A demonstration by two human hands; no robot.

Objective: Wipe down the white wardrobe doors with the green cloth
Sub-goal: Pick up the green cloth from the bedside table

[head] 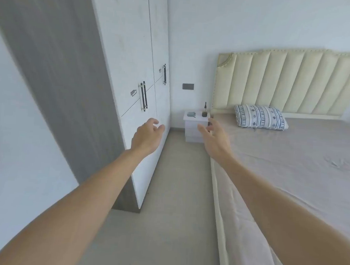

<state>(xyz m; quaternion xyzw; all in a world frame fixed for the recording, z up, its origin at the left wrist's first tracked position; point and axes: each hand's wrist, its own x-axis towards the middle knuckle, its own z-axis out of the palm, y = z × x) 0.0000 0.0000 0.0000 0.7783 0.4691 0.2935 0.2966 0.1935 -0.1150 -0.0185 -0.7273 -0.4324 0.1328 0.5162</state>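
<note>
Pale grey floor (178, 194) runs down a narrow aisle between a wardrobe on the left and a bed (290, 170) on the right, and two bare forearms reach forward over it from the bottom corners of the view. Further along, the left hand (147, 136) hangs in front of the lower part of the white wardrobe doors (129, 53), fingers loosely curled and released, holding nothing; whether it touches the door surface cannot be told. Level with it, the right hand (214, 136) is spread open and empty, just beside the near corner of the bed's beige sheet. Above the left hand, dark bar handles (144, 96) stand upright where the doors meet, and a grey wood-grain side panel (57, 67) flanks the wardrobe on the near side. Beyond both hands a small white nightstand (194, 129) sits against the far wall between wardrobe and bed; a folded greenish-grey item on its top looks like the green cloth (191, 114), though it is too small to be sure, and a dark bottle (205, 110) stands near it. Farthest back, a patterned pillow (261, 117) lies against a cream padded headboard (285, 81).
</note>
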